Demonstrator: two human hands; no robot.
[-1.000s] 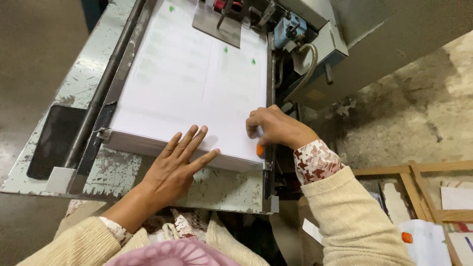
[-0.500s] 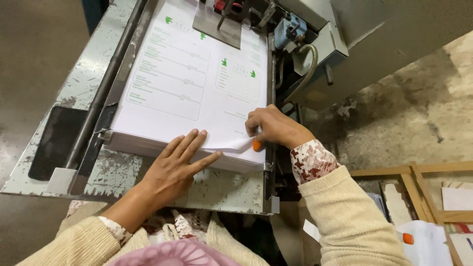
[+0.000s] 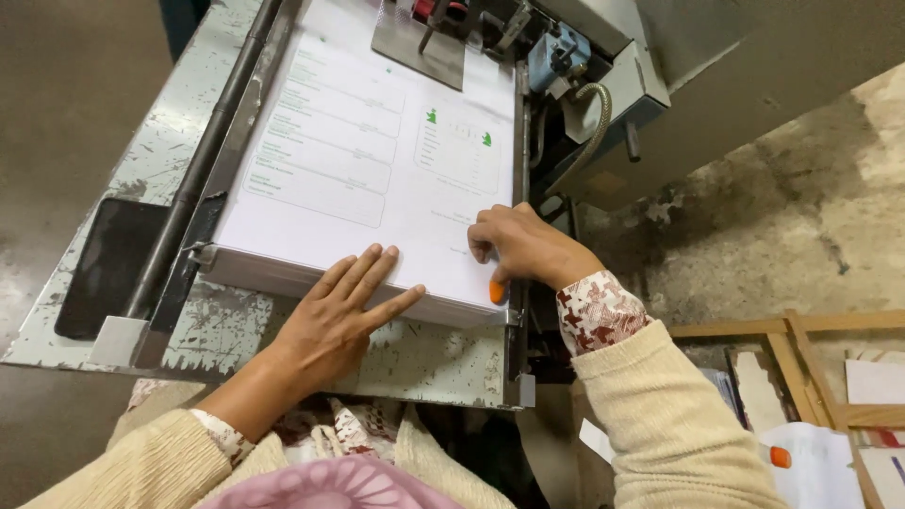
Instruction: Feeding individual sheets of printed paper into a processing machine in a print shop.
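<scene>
Paper stack [image 3: 368, 179], white and printed in green, lies on the chipped metal feed table [image 3: 415, 363]. Left hand [image 3: 335, 320] rests flat on its near edge; right hand [image 3: 518, 250], orange-tipped thumb, presses the corner, fingers curled. Beyond, a metal clamp plate [image 3: 419, 42] overlaps the far edge.

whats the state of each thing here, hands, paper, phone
left hand: open, flat on the near edge of the paper stack
right hand: fingers curled, pressing the stack's right corner
paper stack: printed side up, squared on the metal tray
phone: screen dark, lying flat
</scene>
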